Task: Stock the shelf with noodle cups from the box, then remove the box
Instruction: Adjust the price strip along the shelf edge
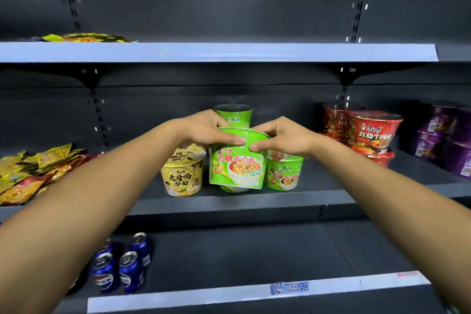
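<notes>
One wide-angle camera, worn on the head, faced the dark shelving head-on and slightly downward; it stood near enough that the left hand point(204, 130) and right hand point(285, 136) reached the middle shelf point(242, 201); this sat centred between the upper shelf point(216, 52) and lower shelf point(254, 250).

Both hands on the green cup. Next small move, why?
Probably ease the held green cup straight down until it seats, then release: left hand and right hand pinch its rim, and it lines up between the yellow cup and the right green cup.
</notes>
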